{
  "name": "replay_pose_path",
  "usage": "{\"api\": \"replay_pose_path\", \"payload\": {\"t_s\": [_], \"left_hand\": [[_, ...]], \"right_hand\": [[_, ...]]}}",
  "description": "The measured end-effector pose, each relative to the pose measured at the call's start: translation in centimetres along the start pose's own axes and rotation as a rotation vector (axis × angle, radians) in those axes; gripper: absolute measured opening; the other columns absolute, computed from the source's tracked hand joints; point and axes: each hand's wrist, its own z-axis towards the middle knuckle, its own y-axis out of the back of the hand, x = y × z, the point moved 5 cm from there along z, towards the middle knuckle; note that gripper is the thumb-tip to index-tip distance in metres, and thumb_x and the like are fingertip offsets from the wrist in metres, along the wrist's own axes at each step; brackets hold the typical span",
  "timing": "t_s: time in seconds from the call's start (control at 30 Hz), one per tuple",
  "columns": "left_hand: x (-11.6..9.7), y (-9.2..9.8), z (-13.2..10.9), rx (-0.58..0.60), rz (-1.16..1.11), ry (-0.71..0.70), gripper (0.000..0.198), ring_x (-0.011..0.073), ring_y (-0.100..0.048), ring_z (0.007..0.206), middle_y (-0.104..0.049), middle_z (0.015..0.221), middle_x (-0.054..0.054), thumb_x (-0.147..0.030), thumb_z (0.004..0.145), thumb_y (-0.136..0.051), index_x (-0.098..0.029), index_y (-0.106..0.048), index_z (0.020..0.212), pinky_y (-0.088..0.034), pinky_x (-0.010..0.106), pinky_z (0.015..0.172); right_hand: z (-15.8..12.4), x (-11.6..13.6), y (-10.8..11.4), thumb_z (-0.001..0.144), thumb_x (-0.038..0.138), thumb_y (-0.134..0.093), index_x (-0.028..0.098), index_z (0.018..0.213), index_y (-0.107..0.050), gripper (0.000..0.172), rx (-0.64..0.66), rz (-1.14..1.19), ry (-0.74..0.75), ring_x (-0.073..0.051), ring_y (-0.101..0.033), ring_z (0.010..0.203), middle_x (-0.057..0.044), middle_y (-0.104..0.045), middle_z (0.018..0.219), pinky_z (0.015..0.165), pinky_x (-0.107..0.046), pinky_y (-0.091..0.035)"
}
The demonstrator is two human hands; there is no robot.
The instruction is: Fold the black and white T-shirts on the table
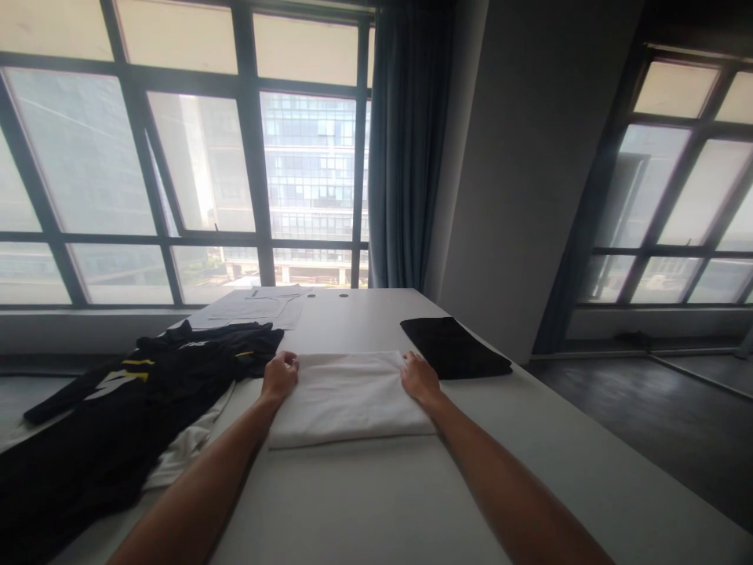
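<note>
Gripping the far corners of a folded white cloth, two bare hands reach forward from the bottom of the frame. The cloth lies flat at the centre, just below the middle of the picture, on a white table, its near edge slanting slightly up toward the right. The left hand grasps the cloth's upper left corner with curled fingers, and the right hand grasps the upper right corner, thumb side turned inward. Just beside the right hand, right of centre, a folded black cloth lies flat near the table's right edge. Across the lower left of the frame spread dark garments with white and yellow print, heaped loosely and reaching close to the left hand; crumpled white fabric shows from beneath them. Behind that pile, left of centre, sheets of paper overlap near the table's far end. Dark-framed windows fill the upper left, a blue-grey curtain hangs at upper centre, and a grey pillar stands right of it, with another window at the upper right
</note>
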Motion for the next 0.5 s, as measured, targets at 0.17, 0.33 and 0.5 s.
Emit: {"api": "replay_pose_path", "payload": {"t_s": [0.17,0.33,0.5], "left_hand": [[0.6,0.1,-0.6,0.017,0.201,0.029,0.036,0.032,-0.062,0.116,-0.07,0.12,0.014,-0.033,0.086,-0.058,-0.016,-0.065,0.117,-0.048,0.038,0.092],[0.8,-0.5,-0.5,0.111,0.091,0.009,0.036,0.0272,-0.065,0.114,-0.072,0.116,0.014,-0.034,0.085,-0.063,-0.016,-0.065,0.116,-0.047,0.032,0.095],[0.8,-0.4,-0.3,0.061,-0.033,-0.033,0.028,0.0211,-0.071,0.098,-0.076,0.107,0.01,-0.021,0.081,-0.063,-0.016,-0.068,0.108,-0.05,0.026,0.089]], "right_hand": [[-0.6,-0.7,0.8,0.094,0.051,-0.053,0.006,0.129,-0.059,0.058,0.145,-0.189,-0.2,-0.037,-0.059,0.118,-0.028,-0.06,0.127,0.09,-0.042,-0.049],[0.6,-0.9,-0.2,0.087,0.056,-0.06,0.006,0.129,-0.06,0.065,0.254,0.018,-0.111,-0.035,-0.06,0.12,-0.024,-0.064,0.127,0.096,-0.039,-0.048],[1.5,-2.0,-1.6,0.076,0.04,-0.075,0.008,0.147,-0.042,0.085,0.182,0.465,-0.182,-0.028,-0.059,0.124,-0.021,-0.056,0.139,0.102,-0.033,-0.046]]}}
